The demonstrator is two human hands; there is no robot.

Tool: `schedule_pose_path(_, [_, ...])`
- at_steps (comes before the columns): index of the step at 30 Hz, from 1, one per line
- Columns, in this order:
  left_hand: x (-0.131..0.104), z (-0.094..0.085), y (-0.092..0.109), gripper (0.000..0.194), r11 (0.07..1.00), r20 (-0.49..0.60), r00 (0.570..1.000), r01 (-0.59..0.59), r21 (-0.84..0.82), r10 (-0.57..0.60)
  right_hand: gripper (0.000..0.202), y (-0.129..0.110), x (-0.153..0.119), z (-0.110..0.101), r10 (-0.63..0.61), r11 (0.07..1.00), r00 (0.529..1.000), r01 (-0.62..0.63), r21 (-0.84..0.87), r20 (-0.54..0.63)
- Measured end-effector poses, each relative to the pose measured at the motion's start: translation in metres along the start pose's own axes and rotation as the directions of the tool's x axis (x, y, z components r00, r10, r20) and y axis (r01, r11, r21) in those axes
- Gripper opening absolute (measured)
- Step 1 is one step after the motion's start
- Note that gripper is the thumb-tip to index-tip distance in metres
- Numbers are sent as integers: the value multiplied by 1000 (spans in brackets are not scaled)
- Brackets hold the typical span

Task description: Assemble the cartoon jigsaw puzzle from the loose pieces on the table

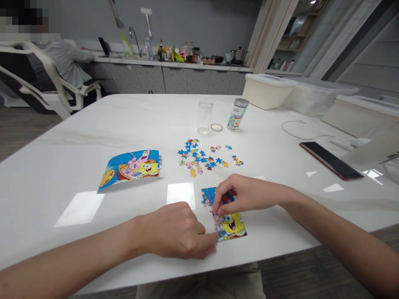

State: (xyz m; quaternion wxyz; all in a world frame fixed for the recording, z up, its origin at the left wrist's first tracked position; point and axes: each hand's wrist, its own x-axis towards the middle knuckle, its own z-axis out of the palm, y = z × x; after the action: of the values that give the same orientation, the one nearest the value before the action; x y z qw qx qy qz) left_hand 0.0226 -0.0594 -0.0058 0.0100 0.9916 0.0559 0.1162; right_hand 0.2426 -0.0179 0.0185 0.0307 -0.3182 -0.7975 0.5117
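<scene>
A partly assembled jigsaw puzzle (235, 226) lies near the table's front edge, showing a yellow cartoon face on blue. Over its left part, my right hand (238, 194) pinches a small pinkish puzzle piece (218, 216) at the ragged inner edge. My left hand (183, 233) is closed, knuckles up, with its fingertips against the puzzle's lower left edge. Whatever those fingertips may hold is hidden. Beyond the hands lie several loose puzzle pieces (195, 156), mostly blue, yellow and pink. To their left is a curled picture sheet (134, 167) with cartoon figures.
Behind the pieces stand a clear jar (205, 118), its ring-like lid (216, 127) and a printed canister (237, 115). At right are a phone (330, 160), a white cable (304, 137) and plastic bins (268, 93). A person (70, 62) sits at far left.
</scene>
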Motion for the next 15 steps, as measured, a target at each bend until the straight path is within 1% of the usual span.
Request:
schedule_pose_path(3, [0,1,0,13,1000,-10,1000,6,-8,-6,14,0,0,3,-12,1000,1000,12,-26,-2])
schedule_pose_path(7, [-1,2,0,15,1000,13,1000,10,-8,-10,15,0,0,6,-30,996,1000,30,-78,4])
schedule_pose_path(11, [-1,2,0,16,1000,27,1000,8,-5,-8,15,-1,1,6,-29,996,1000,29,-85,2])
schedule_pose_path(15, [0,0,0,14,1000,12,1000,7,-5,-7,15,-3,0,7,-26,995,1000,26,-93,-1])
